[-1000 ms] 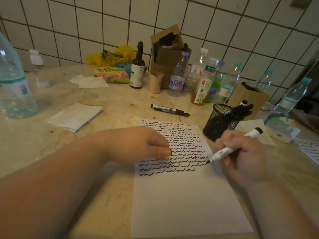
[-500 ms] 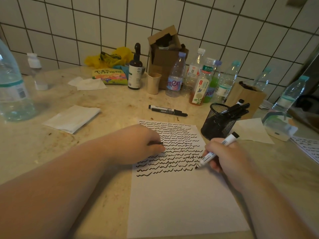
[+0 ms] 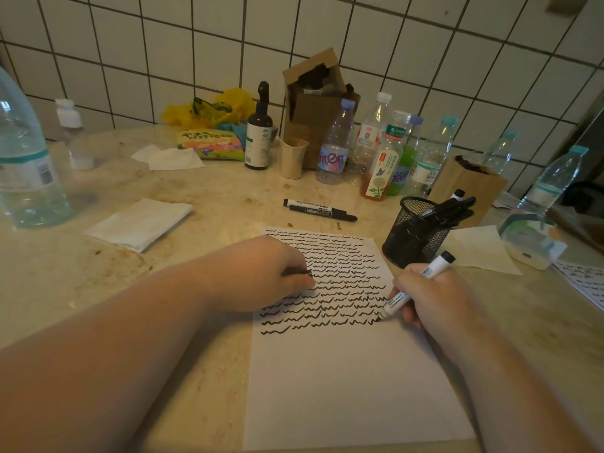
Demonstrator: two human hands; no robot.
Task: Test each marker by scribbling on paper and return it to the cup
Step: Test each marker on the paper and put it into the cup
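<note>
A white sheet of paper (image 3: 346,380) lies on the counter, its upper half covered with rows of black squiggles. My right hand (image 3: 431,299) grips a white marker (image 3: 415,286), tip down on the paper at the right end of the lowest rows. My left hand (image 3: 264,273) rests on the sheet's left edge, fingers curled around a small dark piece that looks like the marker's cap (image 3: 297,273). A black mesh cup (image 3: 415,233) with several black markers stands just beyond my right hand. Two more markers (image 3: 318,210) lie flat on the counter behind the paper.
Several plastic bottles (image 3: 379,152), a dark pump bottle (image 3: 258,135), a beige cup (image 3: 292,158) and cardboard boxes (image 3: 313,103) line the tiled wall. A large water bottle (image 3: 26,165) stands far left. Folded tissue (image 3: 140,223) lies left of the paper; another scribbled sheet (image 3: 585,282) lies far right.
My right hand has moved the marker tip left and down along the lowest rows, adding squiggle marks. My left hand has stayed pressed on the paper.
</note>
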